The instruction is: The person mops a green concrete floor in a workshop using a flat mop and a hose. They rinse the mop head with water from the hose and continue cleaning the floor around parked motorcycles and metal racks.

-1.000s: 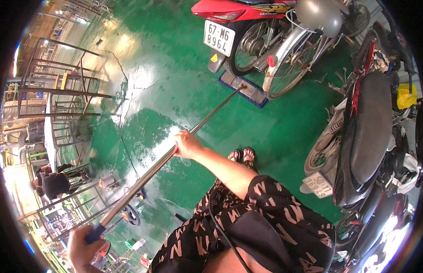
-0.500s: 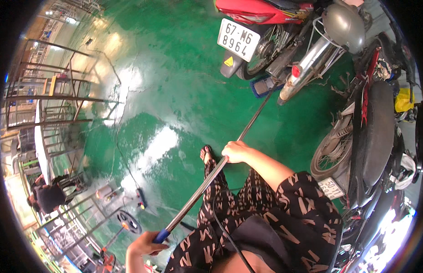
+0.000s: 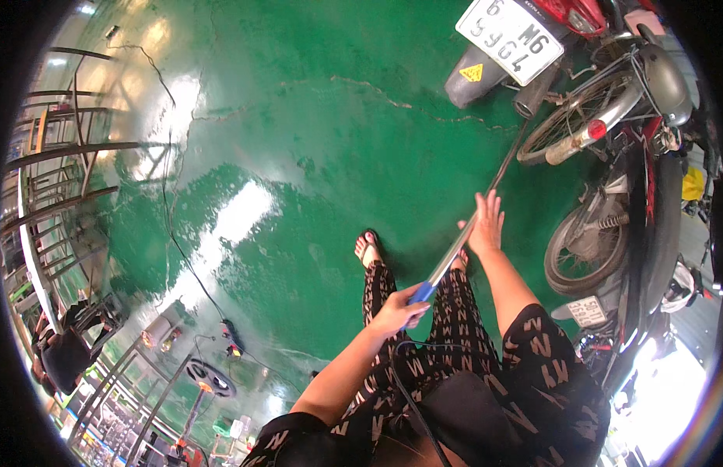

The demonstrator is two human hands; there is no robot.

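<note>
A long metal mop pole (image 3: 452,255) slants from in front of my body up to the right, running under the parked motorbikes. My left hand (image 3: 399,313) is closed around the blue grip (image 3: 423,293) at its near end. Farther along, my right hand (image 3: 486,227) has its fingers stretched out, with the pole lying against the palm beside the thumb. The mop head is hidden by the red motorbike's rear (image 3: 474,74) and the silver-fendered bike (image 3: 602,128).
More motorbikes (image 3: 649,233) line the right side. The green floor (image 3: 315,171) has cracks and wet-looking shine. A black cable (image 3: 168,210) crosses it to a power strip (image 3: 232,338). Metal frames (image 3: 89,156) stand left, with a person in dark clothes (image 3: 66,358) below them.
The blue mop head has gone out of sight beneath the bikes. My left hand has moved forward and right with the grip; my right hand's fingers have opened out. The view has shifted.
</note>
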